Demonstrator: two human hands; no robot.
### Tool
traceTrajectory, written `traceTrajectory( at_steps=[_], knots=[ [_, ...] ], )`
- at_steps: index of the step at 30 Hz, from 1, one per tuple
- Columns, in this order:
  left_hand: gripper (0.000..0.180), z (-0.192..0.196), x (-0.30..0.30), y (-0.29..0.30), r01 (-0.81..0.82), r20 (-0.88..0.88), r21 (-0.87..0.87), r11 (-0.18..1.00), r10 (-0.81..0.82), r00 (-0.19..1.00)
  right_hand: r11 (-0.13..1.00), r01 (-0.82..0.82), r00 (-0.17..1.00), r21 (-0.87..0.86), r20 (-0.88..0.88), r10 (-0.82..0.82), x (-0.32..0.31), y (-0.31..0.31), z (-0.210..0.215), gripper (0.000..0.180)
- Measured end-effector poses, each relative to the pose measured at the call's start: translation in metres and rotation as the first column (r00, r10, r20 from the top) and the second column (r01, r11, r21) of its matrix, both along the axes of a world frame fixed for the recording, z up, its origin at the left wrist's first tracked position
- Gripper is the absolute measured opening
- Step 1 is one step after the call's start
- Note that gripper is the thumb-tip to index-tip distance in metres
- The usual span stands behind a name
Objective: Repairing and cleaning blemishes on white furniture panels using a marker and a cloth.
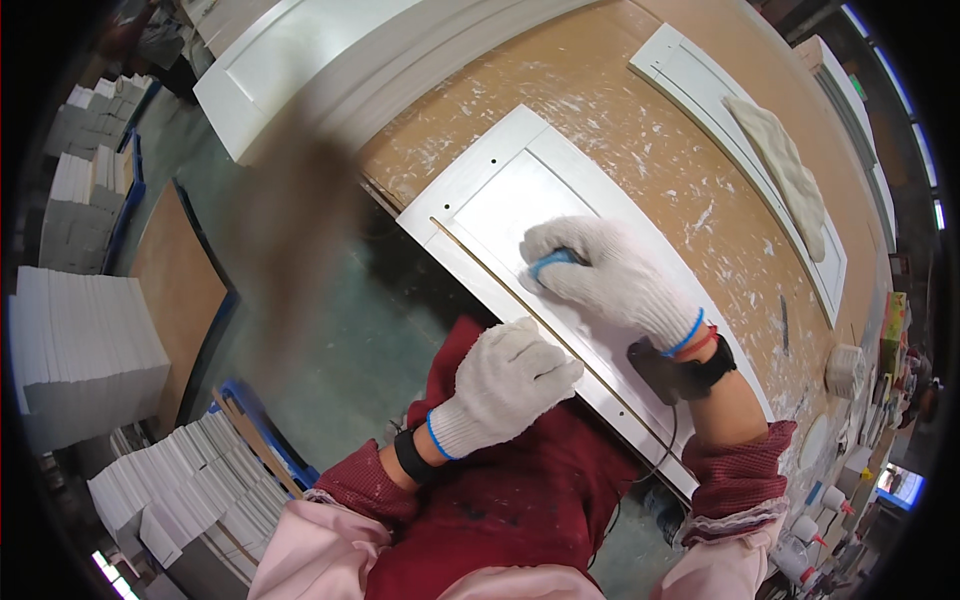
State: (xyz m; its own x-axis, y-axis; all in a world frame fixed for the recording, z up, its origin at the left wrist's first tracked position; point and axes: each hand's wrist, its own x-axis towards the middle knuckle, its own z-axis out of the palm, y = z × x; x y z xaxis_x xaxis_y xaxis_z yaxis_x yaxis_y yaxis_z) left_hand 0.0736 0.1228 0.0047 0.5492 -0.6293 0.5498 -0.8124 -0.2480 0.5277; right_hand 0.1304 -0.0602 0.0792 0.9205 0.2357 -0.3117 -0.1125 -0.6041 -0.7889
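Note:
A long white panel point(500, 190) with a recessed centre and several small dark holes lies at a slant along the near edge of the worktable. My right hand point(615, 270), in a white knit glove, is closed around a small blue thing point(556, 261) pressed to the recessed face; fingers hide most of it, and its kind cannot be made out. At the panel's near edge rests my gloved left hand point(510, 380), its fingers curled in; whatever is inside them is hidden. A dark box point(660, 375) with a cable sits by my right wrist.
White flecks cover the brown worktable point(600, 90). Across it lies another white panel point(690, 80) with a cream cloth point(775, 160) on it. Stacked white panels point(370, 70) stand at the far left; more stacks point(85, 330) line the floor. A brown blur point(310, 230) hides some floor.

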Motion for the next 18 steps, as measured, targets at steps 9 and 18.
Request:
traceTrajectory(
  at_steps=[9, 18],
  knots=[
    [0.025, 0.005, 0.003, 0.001, 0.073, -0.016, -0.007, 0.997, -0.073, 0.997, 0.795, 0.575, 0.818, 0.193, -0.108, -0.565, -0.058, -0.098, 0.007, 0.037],
    [0.054, 0.032, 0.003, -0.012, 0.203, 0.056, 0.202, 0.958, -0.219, 0.974, 0.641, 0.734, 0.666, -0.223, 0.421, -0.616, -0.122, -0.193, 0.024, 0.057]
  ],
)
